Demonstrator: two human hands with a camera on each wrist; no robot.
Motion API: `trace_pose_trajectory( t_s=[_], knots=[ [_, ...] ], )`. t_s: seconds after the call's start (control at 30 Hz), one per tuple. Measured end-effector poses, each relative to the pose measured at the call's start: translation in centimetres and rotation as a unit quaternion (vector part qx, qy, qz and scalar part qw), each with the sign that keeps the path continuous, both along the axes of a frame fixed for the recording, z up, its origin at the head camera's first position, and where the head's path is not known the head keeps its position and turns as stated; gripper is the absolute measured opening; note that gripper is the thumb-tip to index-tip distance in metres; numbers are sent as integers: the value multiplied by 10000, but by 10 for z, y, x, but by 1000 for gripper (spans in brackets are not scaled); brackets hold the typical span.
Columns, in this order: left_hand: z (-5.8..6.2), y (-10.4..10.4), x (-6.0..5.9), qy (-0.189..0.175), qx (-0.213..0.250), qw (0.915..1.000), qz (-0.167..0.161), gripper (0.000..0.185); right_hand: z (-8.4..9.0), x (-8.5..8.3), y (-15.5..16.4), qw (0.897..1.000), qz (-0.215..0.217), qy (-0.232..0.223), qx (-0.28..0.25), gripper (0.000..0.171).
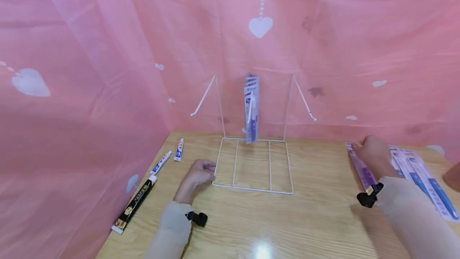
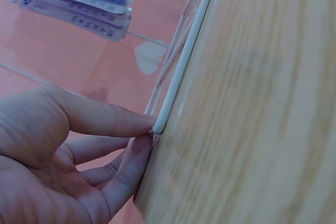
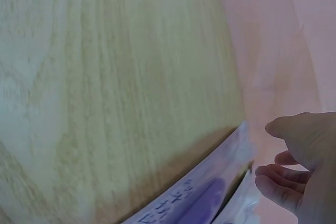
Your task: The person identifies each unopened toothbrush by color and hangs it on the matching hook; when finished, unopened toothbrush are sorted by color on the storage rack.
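With our left hand we pinch the white wire rack by its base, while our right hand, thumb and fingers parted, reaches the purple toothbrush pack on the table, a pickup apparently needing closure on its far end.

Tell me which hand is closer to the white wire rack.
Left. The left hand pinches the white wire rack at its base's left side; the right hand is off to the rack's right, by the packaged toothbrushes.
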State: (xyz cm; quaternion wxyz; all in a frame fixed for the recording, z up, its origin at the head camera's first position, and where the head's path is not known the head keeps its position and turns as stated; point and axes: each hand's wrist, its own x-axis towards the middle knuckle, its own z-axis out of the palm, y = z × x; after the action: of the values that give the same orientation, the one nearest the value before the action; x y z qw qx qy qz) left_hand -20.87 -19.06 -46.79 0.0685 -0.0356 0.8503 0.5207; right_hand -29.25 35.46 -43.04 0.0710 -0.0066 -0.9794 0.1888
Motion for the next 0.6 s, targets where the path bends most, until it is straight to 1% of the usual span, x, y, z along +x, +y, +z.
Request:
trace_pose_trajectory(
  t_s=[0.07,0.3,0.5,0.6],
  knots=[
    [0,0,-1,9,-48,10000,-25,50,-5,-1,4,10000,-8,-58,1,43],
    [0,1,-1,-105,-113,9998,90,50,-21,-2,9,9992,-139,-327,-158,34],
    [1,1,-2,-121,-118,9998,65,50,-21,-2,7,9986,-185,-485,-55,35],
    [2,1,-2,-128,-96,9999,60,50,-20,-3,6,9986,-209,-484,36,31]
  ],
)
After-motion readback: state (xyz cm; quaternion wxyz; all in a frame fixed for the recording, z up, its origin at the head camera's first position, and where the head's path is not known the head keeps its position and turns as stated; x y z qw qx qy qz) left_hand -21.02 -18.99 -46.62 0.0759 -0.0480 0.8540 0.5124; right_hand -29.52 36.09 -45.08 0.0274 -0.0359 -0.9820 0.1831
